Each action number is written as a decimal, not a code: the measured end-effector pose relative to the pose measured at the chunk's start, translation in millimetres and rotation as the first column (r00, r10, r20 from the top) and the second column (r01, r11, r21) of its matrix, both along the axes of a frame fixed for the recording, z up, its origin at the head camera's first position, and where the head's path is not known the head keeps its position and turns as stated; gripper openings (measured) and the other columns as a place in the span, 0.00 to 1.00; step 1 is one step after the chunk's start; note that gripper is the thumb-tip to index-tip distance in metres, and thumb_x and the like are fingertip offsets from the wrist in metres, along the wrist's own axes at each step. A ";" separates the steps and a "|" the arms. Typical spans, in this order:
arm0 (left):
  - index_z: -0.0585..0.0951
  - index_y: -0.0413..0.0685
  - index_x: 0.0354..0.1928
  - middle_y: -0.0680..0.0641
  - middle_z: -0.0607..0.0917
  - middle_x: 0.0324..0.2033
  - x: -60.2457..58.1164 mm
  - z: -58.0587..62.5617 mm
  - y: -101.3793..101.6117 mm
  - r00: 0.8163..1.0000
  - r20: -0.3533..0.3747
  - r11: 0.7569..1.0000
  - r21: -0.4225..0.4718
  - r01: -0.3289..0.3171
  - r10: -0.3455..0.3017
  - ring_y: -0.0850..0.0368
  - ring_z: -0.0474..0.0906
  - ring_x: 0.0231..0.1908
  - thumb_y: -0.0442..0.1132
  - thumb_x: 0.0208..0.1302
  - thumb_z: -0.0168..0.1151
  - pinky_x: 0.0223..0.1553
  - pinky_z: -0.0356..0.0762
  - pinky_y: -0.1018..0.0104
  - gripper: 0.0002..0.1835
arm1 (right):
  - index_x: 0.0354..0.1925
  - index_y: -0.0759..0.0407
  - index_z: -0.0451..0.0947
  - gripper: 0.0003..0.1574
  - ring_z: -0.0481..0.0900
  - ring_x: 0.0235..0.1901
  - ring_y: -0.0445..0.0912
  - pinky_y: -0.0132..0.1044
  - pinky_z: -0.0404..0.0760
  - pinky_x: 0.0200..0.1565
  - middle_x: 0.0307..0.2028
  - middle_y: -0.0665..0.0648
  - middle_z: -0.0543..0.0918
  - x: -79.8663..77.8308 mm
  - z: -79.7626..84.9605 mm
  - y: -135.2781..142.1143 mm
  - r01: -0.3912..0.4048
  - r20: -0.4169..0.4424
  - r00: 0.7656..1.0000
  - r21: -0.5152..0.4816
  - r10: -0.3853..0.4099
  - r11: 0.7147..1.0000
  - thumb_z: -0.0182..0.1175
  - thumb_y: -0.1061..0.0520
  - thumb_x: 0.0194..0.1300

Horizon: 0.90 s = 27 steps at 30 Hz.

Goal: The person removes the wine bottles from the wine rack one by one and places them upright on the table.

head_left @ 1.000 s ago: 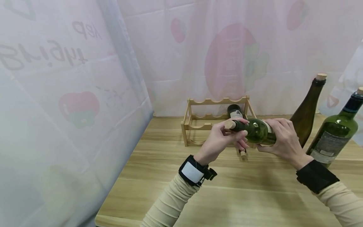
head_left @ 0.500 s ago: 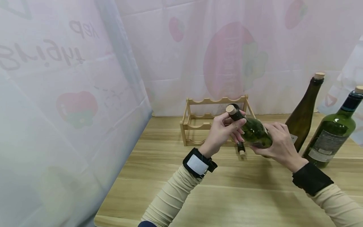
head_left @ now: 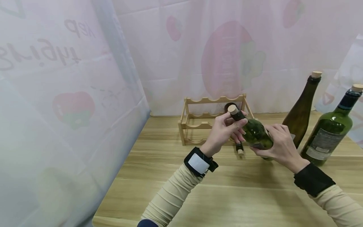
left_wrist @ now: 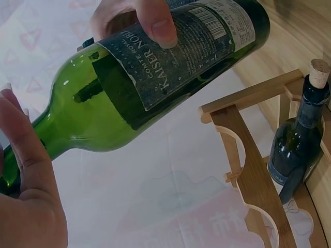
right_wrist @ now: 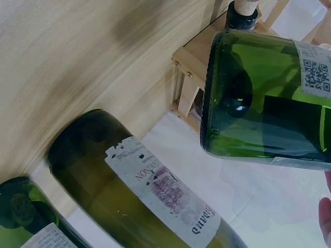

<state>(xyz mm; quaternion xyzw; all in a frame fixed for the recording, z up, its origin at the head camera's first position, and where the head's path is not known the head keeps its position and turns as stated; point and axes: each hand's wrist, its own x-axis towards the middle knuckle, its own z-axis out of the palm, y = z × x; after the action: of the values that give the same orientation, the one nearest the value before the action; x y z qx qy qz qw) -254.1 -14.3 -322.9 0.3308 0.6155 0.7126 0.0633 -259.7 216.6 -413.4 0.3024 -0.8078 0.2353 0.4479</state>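
The left hand point(head_left: 222, 132) and right hand point(head_left: 283, 146) grasp a green bottle point(head_left: 256, 131). A rack point(head_left: 185, 126) stands near the table's point(head_left: 156, 167) back edge.

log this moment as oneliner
held bottle: tilted, corked; left hand: at neck; right hand: round body; rack: bottle lying inside; brown bottle, green bottle: standing

The held bottle point(left_wrist: 137, 88) is glossy glass, the rack point(head_left: 198, 127) smooth wood, the hazily seen curtain point(head_left: 170, 56) matt, perhaps plastic.

Held bottle point(left_wrist: 165, 72): "COMTE ROYA…", "KAISER NOBL…", barcode point(left_wrist: 208, 22), QR code point(right_wrist: 316, 75) | brown bottle point(right_wrist: 160, 186): print unclear | curtain point(head_left: 73, 72): flipped "…right", left end unclear
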 end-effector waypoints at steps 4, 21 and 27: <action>0.74 0.38 0.57 0.44 0.80 0.21 0.2 -0.3 2.0 1.000 0.010 1.000 0.003 0.009 -0.009 0.57 0.80 0.16 0.32 0.69 0.56 0.18 0.80 0.62 0.16 | 0.48 0.67 0.77 0.55 0.73 0.39 0.57 0.52 0.63 0.44 0.35 0.63 0.81 1.1 -1.2 1.5 -0.004 0.006 1.000 -0.001 0.004 1.000 0.58 0.19 0.48; 0.74 0.35 0.57 0.39 0.81 0.24 1.6 -1.3 12.3 1.000 0.005 0.998 -0.057 0.014 -0.014 0.56 0.81 0.17 0.35 0.70 0.56 0.25 0.81 0.42 0.17 | 0.44 0.68 0.77 0.57 0.74 0.38 0.56 0.53 0.63 0.49 0.32 0.63 0.79 8.2 -5.8 14.8 0.044 0.059 0.997 0.033 -0.046 0.998 0.54 0.17 0.48; 0.76 0.37 0.55 0.35 0.81 0.24 1.2 -0.9 16.2 1.000 0.002 0.998 -0.055 0.025 -0.025 0.59 0.80 0.16 0.35 0.69 0.57 0.23 0.82 0.46 0.15 | 0.43 0.66 0.77 0.54 0.74 0.37 0.56 0.53 0.64 0.47 0.32 0.62 0.80 10.2 -5.4 16.8 0.033 0.015 0.999 0.011 -0.034 0.999 0.55 0.18 0.49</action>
<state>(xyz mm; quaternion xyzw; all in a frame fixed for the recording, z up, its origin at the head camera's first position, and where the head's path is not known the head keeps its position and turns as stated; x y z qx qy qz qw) -252.9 1.9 -323.8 0.3363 0.6307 0.6946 0.0816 -249.5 233.4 -418.8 0.2894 -0.8173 0.2257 0.4442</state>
